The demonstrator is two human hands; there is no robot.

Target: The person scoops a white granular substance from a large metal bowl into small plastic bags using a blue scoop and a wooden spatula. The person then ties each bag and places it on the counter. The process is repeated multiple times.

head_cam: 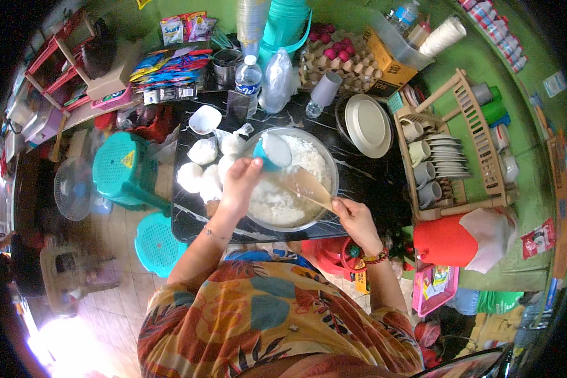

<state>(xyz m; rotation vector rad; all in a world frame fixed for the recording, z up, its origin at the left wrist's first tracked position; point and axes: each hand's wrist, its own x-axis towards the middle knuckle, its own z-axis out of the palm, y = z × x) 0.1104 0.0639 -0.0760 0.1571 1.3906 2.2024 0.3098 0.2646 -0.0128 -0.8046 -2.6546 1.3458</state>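
A wide metal basin (334,177) holding white rice (283,201) stands before me on a black marble-patterned table. Above its left part, my left hand (242,182) grips a teal cup (262,153) with white contents. My right hand (356,219) holds the handle of a wooden rice paddle (312,189), whose blade reaches over the rice just below the cup. Some rice sticks to the blade. Left of the basin lie several knotted clear plastic bags of white contents (202,151), partly hidden behind my left hand.
A white bowl (205,119), a water bottle (248,78) and an upturned grey cup (326,89) stand behind the basin. Plates (368,125) lie at the right, near a dish rack (477,137). Teal stools (118,165) stand left of the table. Egg trays (340,61) sit at the back.
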